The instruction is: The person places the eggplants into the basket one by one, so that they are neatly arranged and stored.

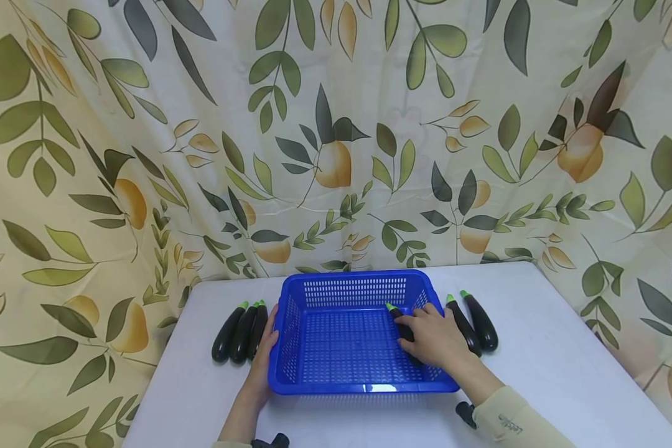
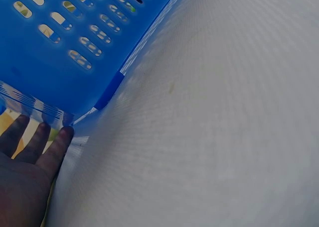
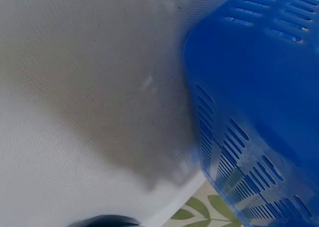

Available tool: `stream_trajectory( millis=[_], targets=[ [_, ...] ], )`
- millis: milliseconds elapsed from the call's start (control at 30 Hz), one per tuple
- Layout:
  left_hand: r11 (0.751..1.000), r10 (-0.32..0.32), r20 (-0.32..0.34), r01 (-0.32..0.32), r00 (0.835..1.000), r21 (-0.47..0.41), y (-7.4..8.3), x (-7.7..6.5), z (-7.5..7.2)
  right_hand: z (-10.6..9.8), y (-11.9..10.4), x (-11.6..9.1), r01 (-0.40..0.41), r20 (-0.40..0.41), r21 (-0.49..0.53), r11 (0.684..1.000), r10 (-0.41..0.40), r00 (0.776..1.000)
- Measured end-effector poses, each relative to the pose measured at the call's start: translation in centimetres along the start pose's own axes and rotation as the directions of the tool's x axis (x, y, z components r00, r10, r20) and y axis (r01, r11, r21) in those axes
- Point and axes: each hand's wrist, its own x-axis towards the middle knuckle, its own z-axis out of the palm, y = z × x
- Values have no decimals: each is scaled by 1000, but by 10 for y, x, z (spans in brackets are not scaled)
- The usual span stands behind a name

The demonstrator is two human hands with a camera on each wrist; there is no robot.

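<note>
A blue plastic basket (image 1: 364, 389) with slotted walls stands on the table. Inside it, along the right wall, lies a dark eggplant (image 1: 407, 333) with a green stem end, and my right hand (image 1: 434, 336) grips it from above. My left hand (image 1: 264, 351) rests against the basket's left side; in the left wrist view its fingers (image 2: 52, 150) are fairly straight and touch the outer wall. The right wrist view shows the basket's outer side (image 3: 259, 87) but not the right hand.
Several eggplants (image 1: 241, 336) lie side by side left of the basket, close to my left hand. Two more eggplants (image 1: 481, 320) lie right of it, partly behind my right hand. A white cloth covers the table (image 1: 537, 348). Behind hangs a leaf-and-fruit patterned curtain (image 1: 336, 205).
</note>
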Motion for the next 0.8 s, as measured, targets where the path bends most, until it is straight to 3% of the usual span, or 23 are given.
stream_trajectory(
  millis=[800],
  targets=[
    [1000, 4, -3, -4, 1000, 11, 2, 1, 1, 2, 0, 2, 29, 36, -94, 995, -26, 999]
  ],
)
